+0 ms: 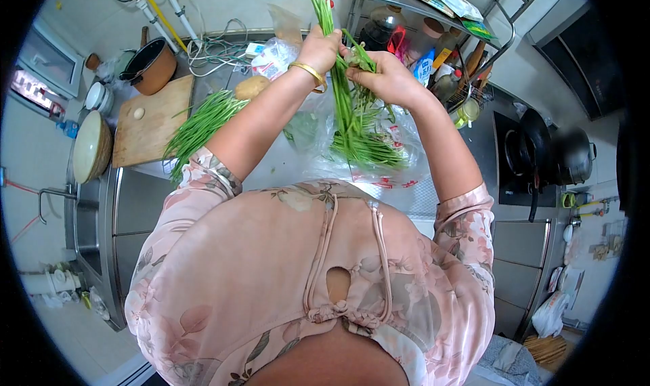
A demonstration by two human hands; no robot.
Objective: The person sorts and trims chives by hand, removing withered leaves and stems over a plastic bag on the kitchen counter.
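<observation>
My left hand (319,50), a gold bangle at its wrist, is closed round a bunch of long green chives (343,108). The pale stem ends point up past the fist, and the leafy ends hang over a clear plastic bag (413,157). Close beside it, my right hand (387,79) pinches some limp green strands (362,59) against the bunch's side. Another pile of chives (206,123) lies on the counter under my left forearm. A tan, potato-like object (251,87) rests just behind that pile.
At the left are a wooden cutting board (150,139) with a small round pale thing on it, an orange pot (156,71) and a large bowl (91,145). Cables (215,53) lie along the back wall. A metal rack (413,0) and a stove (512,176) stand right.
</observation>
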